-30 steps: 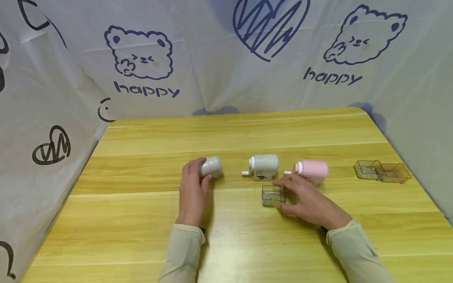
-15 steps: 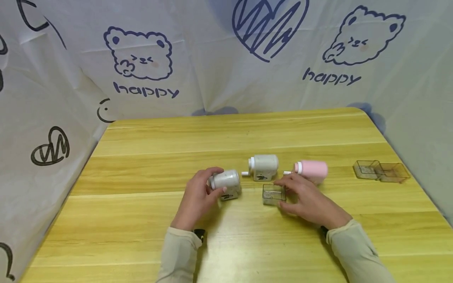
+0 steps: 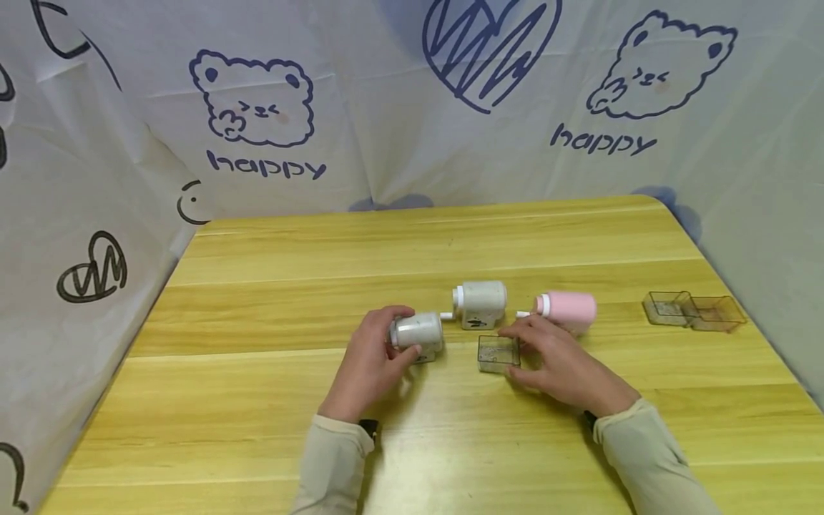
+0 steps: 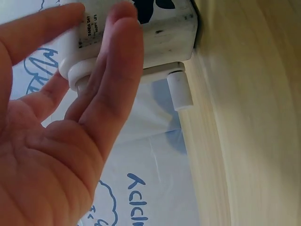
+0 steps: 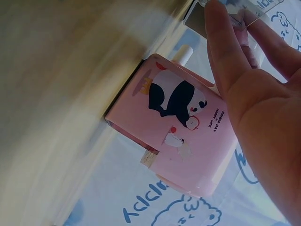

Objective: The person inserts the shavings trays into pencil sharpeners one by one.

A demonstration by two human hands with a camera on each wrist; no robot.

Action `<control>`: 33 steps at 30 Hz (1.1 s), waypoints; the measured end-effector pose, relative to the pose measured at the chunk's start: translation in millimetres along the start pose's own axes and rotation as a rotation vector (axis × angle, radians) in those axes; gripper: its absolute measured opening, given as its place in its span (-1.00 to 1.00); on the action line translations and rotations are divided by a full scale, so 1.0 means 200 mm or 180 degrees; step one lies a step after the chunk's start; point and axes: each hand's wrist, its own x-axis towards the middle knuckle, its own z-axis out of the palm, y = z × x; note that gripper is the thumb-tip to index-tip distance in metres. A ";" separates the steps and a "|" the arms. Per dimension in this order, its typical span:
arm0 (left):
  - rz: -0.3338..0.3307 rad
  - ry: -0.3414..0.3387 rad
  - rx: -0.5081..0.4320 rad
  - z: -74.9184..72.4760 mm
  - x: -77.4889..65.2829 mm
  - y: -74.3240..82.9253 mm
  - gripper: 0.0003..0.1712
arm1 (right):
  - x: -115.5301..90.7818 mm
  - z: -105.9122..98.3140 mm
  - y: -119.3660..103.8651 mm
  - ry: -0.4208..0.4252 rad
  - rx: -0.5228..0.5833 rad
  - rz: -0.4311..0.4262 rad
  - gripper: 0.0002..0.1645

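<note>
My left hand [image 3: 368, 361] grips a white crank pencil sharpener [image 3: 421, 330] by its crank end, thumb along the near side. In the left wrist view the sharpener's white crank knob [image 4: 180, 92] sticks out past the fingers, and dark printing shows on the body. Between thumb and fingers, my right hand [image 3: 566, 368] pinches one end of a small clear shavings drawer [image 3: 497, 355]. A second white sharpener [image 3: 486, 300] stands just behind the drawer. Right behind the right hand is a pink sharpener [image 3: 571, 309], its panda print [image 5: 171, 96] visible in the right wrist view.
Two more see-through drawers sit side by side near the table's right edge, one greyish [image 3: 666, 310] and one brownish [image 3: 717, 316]. A white cloth [image 3: 386, 107] with bear drawings hangs behind the wooden table [image 3: 270, 422].
My left hand has carried the white sharpener right and toward me, close to the second white one, turning it so more of its body shows. The right hand and drawer stay nearly still.
</note>
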 end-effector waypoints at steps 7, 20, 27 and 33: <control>0.0001 -0.0134 0.0103 0.02 0.00 -0.01 -0.37 | 0.00 0.00 0.00 -0.0065 0.0023 0.0094 -0.30; 0.0038 -0.0181 0.0191 0.02 0.00 -0.01 -0.38 | 0.01 0.02 -0.02 -0.0146 0.0081 0.0141 -0.32; 0.0149 -0.0165 0.0189 0.02 0.00 -0.02 -0.41 | 0.00 0.02 -0.01 -0.0146 0.0064 0.0107 -0.33; 0.0141 -0.0162 0.0174 0.02 0.00 -0.02 -0.40 | 0.01 0.02 -0.02 -0.0149 0.0033 0.0155 -0.31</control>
